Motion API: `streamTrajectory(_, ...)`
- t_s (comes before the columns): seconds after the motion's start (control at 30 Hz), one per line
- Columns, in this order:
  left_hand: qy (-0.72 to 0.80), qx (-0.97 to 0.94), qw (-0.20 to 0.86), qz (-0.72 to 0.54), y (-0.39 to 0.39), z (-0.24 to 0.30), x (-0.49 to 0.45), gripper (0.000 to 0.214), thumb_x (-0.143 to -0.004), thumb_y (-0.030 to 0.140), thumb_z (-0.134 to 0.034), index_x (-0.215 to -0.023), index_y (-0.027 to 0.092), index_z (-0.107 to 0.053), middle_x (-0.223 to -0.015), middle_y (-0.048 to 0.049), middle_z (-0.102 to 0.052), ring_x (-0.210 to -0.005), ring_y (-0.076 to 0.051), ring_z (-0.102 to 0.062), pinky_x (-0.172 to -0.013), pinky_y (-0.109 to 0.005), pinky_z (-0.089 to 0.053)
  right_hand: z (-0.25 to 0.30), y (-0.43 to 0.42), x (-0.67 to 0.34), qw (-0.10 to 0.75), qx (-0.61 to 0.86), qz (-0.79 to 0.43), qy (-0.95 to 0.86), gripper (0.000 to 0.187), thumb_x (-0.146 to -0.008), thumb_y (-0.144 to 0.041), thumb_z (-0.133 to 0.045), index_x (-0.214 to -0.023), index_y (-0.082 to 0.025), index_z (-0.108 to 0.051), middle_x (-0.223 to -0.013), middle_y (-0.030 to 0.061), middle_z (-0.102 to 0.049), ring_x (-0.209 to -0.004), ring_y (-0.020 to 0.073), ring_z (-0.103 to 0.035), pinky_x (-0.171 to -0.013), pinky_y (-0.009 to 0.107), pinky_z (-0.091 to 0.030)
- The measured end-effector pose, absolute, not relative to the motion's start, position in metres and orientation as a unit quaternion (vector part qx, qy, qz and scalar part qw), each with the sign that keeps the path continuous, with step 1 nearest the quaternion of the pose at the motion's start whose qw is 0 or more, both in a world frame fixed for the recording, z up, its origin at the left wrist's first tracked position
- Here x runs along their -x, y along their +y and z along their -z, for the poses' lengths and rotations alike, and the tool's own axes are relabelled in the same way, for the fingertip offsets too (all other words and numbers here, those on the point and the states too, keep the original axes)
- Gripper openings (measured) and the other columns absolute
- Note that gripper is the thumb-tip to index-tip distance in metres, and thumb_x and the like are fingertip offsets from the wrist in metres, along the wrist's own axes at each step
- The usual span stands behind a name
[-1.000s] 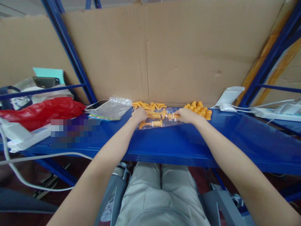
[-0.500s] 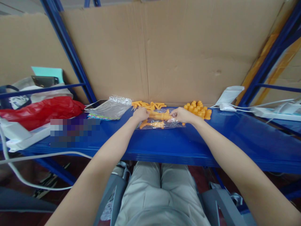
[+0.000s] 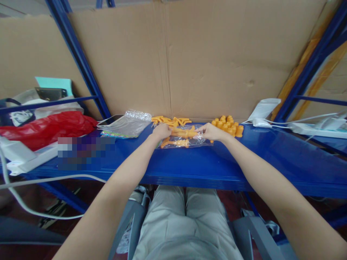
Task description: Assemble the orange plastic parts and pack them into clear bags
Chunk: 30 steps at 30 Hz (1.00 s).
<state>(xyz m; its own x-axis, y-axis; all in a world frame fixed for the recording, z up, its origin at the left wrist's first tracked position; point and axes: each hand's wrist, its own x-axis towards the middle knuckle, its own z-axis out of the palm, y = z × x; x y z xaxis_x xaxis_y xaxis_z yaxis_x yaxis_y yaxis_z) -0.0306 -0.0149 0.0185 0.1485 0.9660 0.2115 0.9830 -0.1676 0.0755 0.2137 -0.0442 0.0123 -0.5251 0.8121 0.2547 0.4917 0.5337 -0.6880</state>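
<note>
My left hand [image 3: 162, 131] is closed around the left end of an orange plastic part [image 3: 184, 133], a rod-like piece lying crosswise. At its other end my right hand [image 3: 210, 132] pinches crinkled film of a clear plastic bag [image 3: 200, 143]; whether those fingers also grip the part is hard to see. A second orange piece [image 3: 177, 143] lies nearer me, under or inside the film. Just behind my hands is a row of branched orange pieces [image 3: 170, 119]. Several orange cup-shaped pieces [image 3: 228, 126] stand grouped to the right of my right hand.
A stack of clear plastic bags [image 3: 131, 124] lies left on the blue table [image 3: 195, 168]. Farther left are a red plastic bag [image 3: 51, 126] and a white power strip [image 3: 32, 160] with cables. A white adapter [image 3: 262, 113] stands at right. Cardboard [image 3: 211, 61] walls the back.
My right fingers have shifted slightly on the film at the part's right end. Otherwise the hands and the orange pieces stay nearly where they were.
</note>
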Motion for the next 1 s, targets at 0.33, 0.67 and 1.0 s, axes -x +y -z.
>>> streamTrajectory(0.33,-0.65,0.752,0.022,0.107,-0.016,-0.0201,0.03,0.04,-0.086,0.03,-0.043,-0.106,0.009,-0.071,-0.113,-0.0212,-0.069,-0.112,-0.03,-0.062,-0.094,-0.031,-0.046,-0.0149,-0.0481,-0.2129,0.272,0.38,-0.254,-0.847,0.04,-0.068,-0.049,-0.067,-0.087,-0.015,-0.079,-0.066,0.0005,-0.066,-0.058,0.012,-0.049,-0.056,0.025,-0.042)
streamTrajectory(0.67,-0.644,0.759,0.026,0.088,-0.0182,-0.0208,0.029,0.042,-0.089,0.031,-0.04,-0.105,0.01,-0.072,-0.11,-0.0193,-0.07,-0.113,-0.028,-0.062,-0.095,-0.03,-0.046,-0.011,-0.0413,-0.2144,0.296,0.418,-0.178,-0.84,0.042,-0.072,-0.049,-0.066,-0.09,-0.014,-0.078,-0.062,0.0008,-0.064,-0.057,0.0126,-0.051,-0.053,0.023,-0.04)
streamTrajectory(1.0,-0.648,0.758,0.045,0.069,-0.0177,-0.0211,0.028,0.045,-0.091,0.031,-0.038,-0.112,0.009,-0.07,-0.12,-0.0177,-0.067,-0.117,-0.026,-0.06,-0.099,-0.028,-0.044,-0.0142,-0.0391,-0.2219,0.289,0.386,-0.246,-0.841,0.044,-0.071,-0.051,-0.066,-0.092,-0.014,-0.078,-0.078,0.0048,-0.071,-0.064,0.0139,-0.057,-0.062,0.026,-0.046)
